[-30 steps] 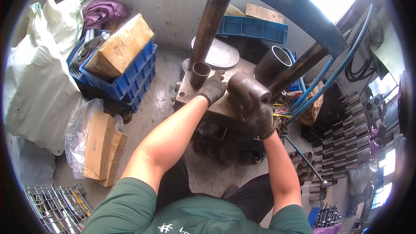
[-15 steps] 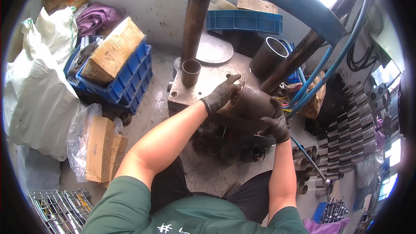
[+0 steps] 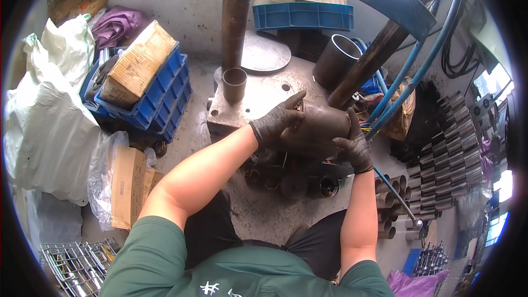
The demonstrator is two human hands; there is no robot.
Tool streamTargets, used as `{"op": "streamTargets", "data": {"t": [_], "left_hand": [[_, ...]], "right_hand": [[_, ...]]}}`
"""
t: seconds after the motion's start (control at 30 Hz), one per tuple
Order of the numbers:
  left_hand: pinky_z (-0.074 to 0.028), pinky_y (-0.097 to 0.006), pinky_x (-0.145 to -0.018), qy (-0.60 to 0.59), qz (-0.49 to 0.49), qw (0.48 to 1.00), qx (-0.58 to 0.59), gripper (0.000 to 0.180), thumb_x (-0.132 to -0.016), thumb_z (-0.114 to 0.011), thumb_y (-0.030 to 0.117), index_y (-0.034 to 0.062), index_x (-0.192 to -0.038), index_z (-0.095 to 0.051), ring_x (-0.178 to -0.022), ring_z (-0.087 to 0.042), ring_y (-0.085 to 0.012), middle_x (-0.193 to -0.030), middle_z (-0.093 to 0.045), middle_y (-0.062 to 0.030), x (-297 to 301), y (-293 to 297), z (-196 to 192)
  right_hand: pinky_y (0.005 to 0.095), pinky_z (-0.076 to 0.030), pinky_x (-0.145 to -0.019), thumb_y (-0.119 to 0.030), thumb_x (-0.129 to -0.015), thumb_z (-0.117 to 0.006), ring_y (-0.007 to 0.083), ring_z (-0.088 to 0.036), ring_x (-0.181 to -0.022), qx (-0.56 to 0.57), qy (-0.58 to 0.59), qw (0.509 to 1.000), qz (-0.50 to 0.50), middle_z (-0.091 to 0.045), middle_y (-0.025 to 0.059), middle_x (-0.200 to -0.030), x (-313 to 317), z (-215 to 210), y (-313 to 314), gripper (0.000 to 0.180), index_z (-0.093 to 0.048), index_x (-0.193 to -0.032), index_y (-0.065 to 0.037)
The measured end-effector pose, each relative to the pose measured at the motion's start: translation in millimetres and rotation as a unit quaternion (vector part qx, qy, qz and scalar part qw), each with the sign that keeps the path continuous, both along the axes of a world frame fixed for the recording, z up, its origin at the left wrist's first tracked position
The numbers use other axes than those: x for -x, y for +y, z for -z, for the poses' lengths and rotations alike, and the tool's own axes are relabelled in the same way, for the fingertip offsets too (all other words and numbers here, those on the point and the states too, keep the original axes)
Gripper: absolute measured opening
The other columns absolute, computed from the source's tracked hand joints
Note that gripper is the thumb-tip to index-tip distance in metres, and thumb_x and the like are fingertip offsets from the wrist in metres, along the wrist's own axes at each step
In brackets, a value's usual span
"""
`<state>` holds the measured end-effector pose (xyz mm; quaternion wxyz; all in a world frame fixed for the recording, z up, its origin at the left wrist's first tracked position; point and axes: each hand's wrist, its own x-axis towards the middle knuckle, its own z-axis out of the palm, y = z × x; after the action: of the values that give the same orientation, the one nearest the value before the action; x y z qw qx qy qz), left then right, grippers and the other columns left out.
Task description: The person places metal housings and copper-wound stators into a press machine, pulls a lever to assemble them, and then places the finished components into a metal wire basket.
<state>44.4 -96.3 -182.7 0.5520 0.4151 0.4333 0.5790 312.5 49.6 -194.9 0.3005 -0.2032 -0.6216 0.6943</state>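
Note:
A dark metal cylinder point(image 3: 325, 125) lies on its side, held between my gloved hands above the front of the machine's metal table point(image 3: 264, 96). My left hand point(image 3: 278, 121) grips its left end, with the index finger stretched along the rim. My right hand point(image 3: 355, 147) clasps the right end, thumb in front and fingers up over the far edge. Whether the cylinder rests on the table edge is hidden. Behind my left hand a short open metal tube point(image 3: 235, 85) stands upright. Farther back on the right stands a larger dark tube point(image 3: 334, 63).
Two steel columns, one on the left point(image 3: 235, 27) and one slanting on the right point(image 3: 366, 63), rise from the table. Blue hoses point(image 3: 410, 89) hang beside the right one. Blue crates point(image 3: 159, 99) stand at left. Stacked metal tubes point(image 3: 448, 143) fill the right side. A ball-ended lever point(image 3: 399, 198) slants nearby.
The cylinder has swung from slanting down rightward to nearly level. My right hand has shifted slightly, its fingers now up at the end. The whole view has moved a little.

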Motion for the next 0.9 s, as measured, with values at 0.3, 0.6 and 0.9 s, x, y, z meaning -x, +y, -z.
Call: {"op": "streamTargets", "data": {"t": [0.3,0.6,0.9], "left_hand": [[-0.054,-0.037,-0.101,0.008,-0.023,0.998,-0.051,0.080,-0.098,-0.065,0.023,-0.0035,-0.164,-0.030,-0.115,-0.065,-0.0255,-0.131,-0.066,-0.0219,0,7,27],[-0.056,-0.038,-0.092,-0.102,-0.166,0.976,0.091,0.041,-0.096,-0.066,0.030,-0.0014,-0.122,-0.067,-0.085,-0.067,-0.0257,-0.094,-0.073,-0.0164,59,-1,74],[-0.051,-0.036,-0.087,-0.042,-0.319,0.934,0.157,0.055,-0.076,-0.059,0.006,0.0072,-0.130,-0.073,-0.100,-0.058,-0.0242,-0.111,-0.065,-0.0107,72,-80,-20]], "right_hand": [[0.0409,-0.055,-0.103,-0.005,-0.082,-0.090,0.0272,-0.066,-0.122,-0.095,0.011,0.994,0.051,-0.069,0.0137,-0.132,-12,-2,-23,0.105,-0.030,-0.167,-0.013],[0.0367,-0.055,-0.103,-0.008,-0.092,-0.077,0.0222,-0.066,-0.121,0.010,-0.059,0.998,0.000,-0.068,0.0102,-0.135,-6,-20,-32,0.062,-0.054,-0.149,-0.002],[0.0369,-0.055,-0.102,-0.012,-0.092,-0.080,0.0221,-0.069,-0.112,0.070,-0.012,0.997,0.023,-0.072,0.0099,-0.128,14,-4,-31,0.055,-0.061,-0.141,0.000]]}}
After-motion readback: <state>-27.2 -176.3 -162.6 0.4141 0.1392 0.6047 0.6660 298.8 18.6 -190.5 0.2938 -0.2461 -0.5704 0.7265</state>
